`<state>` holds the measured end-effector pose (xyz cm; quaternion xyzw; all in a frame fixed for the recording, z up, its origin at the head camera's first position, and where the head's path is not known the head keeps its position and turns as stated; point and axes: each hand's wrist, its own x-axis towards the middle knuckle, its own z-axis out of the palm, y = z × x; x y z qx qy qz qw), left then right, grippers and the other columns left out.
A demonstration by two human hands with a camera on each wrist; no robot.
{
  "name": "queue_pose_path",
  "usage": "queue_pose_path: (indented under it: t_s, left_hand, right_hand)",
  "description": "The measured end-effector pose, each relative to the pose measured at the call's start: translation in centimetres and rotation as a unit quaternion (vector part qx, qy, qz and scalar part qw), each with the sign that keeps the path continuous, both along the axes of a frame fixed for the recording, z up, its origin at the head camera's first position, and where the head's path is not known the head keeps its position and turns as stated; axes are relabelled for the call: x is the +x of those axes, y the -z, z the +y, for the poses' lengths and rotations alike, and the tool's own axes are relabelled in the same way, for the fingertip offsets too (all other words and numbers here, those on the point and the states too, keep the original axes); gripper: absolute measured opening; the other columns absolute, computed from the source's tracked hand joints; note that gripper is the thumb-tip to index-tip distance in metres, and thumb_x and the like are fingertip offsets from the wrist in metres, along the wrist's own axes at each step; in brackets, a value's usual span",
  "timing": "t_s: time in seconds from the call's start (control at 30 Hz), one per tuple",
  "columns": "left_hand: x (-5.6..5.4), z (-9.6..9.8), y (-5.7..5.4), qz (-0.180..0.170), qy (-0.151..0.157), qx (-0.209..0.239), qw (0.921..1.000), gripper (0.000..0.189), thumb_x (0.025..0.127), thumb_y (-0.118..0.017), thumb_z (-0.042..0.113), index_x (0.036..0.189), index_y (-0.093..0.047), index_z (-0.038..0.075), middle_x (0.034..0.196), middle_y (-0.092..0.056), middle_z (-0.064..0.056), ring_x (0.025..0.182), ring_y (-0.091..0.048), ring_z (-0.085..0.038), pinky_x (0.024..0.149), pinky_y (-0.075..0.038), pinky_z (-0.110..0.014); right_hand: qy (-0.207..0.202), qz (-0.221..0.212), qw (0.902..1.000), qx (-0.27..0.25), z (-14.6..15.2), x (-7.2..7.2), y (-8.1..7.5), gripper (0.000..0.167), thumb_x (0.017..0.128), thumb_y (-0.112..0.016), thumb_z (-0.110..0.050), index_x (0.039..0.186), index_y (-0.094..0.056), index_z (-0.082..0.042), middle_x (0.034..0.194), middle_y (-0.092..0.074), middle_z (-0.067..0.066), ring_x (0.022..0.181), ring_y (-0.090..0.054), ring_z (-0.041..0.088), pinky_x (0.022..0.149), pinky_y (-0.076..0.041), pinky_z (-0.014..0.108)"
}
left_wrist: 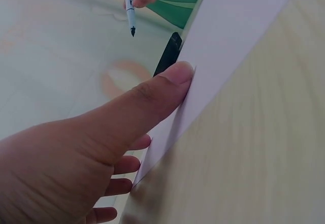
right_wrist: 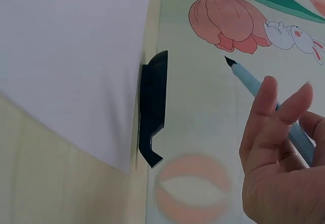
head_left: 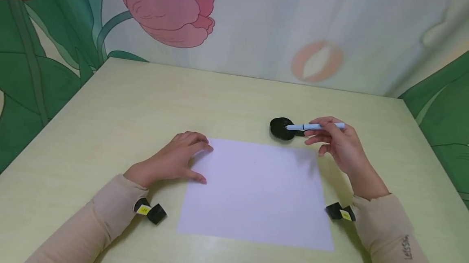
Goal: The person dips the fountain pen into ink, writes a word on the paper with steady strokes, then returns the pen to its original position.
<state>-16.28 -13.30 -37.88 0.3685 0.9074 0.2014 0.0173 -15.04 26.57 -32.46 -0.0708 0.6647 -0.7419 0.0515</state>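
A sheet of white paper point(head_left: 256, 198) lies on the table, with a tiny dark speck near its upper middle. My left hand point(head_left: 177, 158) rests at the sheet's upper left corner, thumb and fingers spread and touching the paper. Above the table, beyond the sheet's upper right corner, my right hand point(head_left: 340, 145) pinches a light blue marker pen point(head_left: 305, 126). The pen's uncapped black tip shows in the right wrist view, pointing away from the fingers. Under the pen in the head view sits a small round black dish with a short handle point(head_left: 280, 132); it stands just past the paper's far edge.
The pale wooden table point(head_left: 205, 92) ends at the back against a curtain point(head_left: 253, 18) printed with tulips and leaves. Each sleeve carries a small black wrist device, the left one point(head_left: 156, 214) beside the paper and the right one point(head_left: 334, 211) at its right edge.
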Motion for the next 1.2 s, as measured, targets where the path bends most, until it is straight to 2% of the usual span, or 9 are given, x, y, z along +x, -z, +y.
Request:
queue_pose_path:
  t_s: [0.17, 0.3, 0.5, 0.8, 1.0, 1.2]
  left_hand:
    - [0.2, -0.3, 0.1, -0.008, -0.008, 0.000, 0.9999, 0.073, 0.064, -0.084, 0.052, 0.123, -0.061, 0.015, 0.129, -0.053, -0.006, 0.127, -0.043, -0.026, 0.110, -0.031, -0.048]
    - [0.3, -0.5, 0.3, -0.016, -0.010, 0.001, 0.9998, 0.074, 0.064, -0.083, 0.052, 0.124, -0.060, 0.015, 0.130, -0.052, -0.005, 0.127, -0.042, -0.026, 0.110, -0.030, -0.049]
    - [0.4, -0.7, 0.3, -0.020, -0.012, -0.001, 0.9997, 0.075, 0.065, -0.082, 0.053, 0.125, -0.060, 0.014, 0.131, -0.052, -0.006, 0.128, -0.042, -0.026, 0.110, -0.030, -0.050]
    - [0.2, -0.8, 0.2, -0.011, -0.008, 0.004, 0.9999, 0.075, 0.064, -0.083, 0.052, 0.125, -0.060, 0.013, 0.130, -0.052, -0.006, 0.127, -0.042, -0.026, 0.110, -0.030, -0.049]
    - [0.1, -0.5, 0.1, -0.021, -0.005, 0.001, 0.9998, 0.075, 0.065, -0.083, 0.052, 0.125, -0.060, 0.014, 0.131, -0.051, -0.005, 0.128, -0.042, -0.025, 0.112, -0.029, -0.048]
    - [0.1, -0.1, -0.1, -0.021, -0.004, 0.003, 0.9998, 0.075, 0.065, -0.083, 0.052, 0.125, -0.060, 0.014, 0.131, -0.051, -0.005, 0.128, -0.041, -0.024, 0.112, -0.029, -0.048]
  right_hand:
    - [0.037, 0.000, 0.9993, -0.005, -0.5, -0.3, 0.0, 0.011, 0.098, -0.055, -0.016, 0.090, -0.061, -0.012, 0.070, -0.066, -0.002, 0.060, -0.065, 0.009, 0.041, -0.045, 0.018]
    - [0.048, 0.006, 0.9986, -0.020, -0.8, -0.5, -0.1, 0.013, 0.098, -0.053, -0.015, 0.091, -0.062, -0.010, 0.067, -0.063, -0.002, 0.056, -0.063, 0.009, 0.042, -0.046, 0.018]
    - [0.025, 0.015, 0.9994, -0.017, -0.9, -0.8, -0.5, 0.021, 0.101, -0.048, -0.018, 0.096, -0.066, -0.006, 0.073, -0.071, 0.000, 0.060, -0.069, 0.011, 0.048, -0.051, 0.019]
    - [0.000, 0.009, 0.9998, -0.015, -1.3, -1.5, -1.2, 0.024, 0.101, -0.047, -0.018, 0.103, -0.067, -0.006, 0.084, -0.076, 0.003, 0.068, -0.073, 0.013, 0.050, -0.053, 0.019]
    - [-0.004, 0.005, 0.9999, -0.011, -1.4, -1.8, -0.5, 0.016, 0.099, -0.051, -0.015, 0.103, -0.064, -0.007, 0.085, -0.075, 0.001, 0.071, -0.073, 0.012, 0.049, -0.052, 0.019]
    - [0.023, 0.007, 0.9997, -0.004, -1.1, -2.2, 0.7, 0.009, 0.098, -0.054, -0.013, 0.094, -0.062, -0.010, 0.075, -0.071, -0.002, 0.065, -0.071, 0.009, 0.047, -0.051, 0.018]
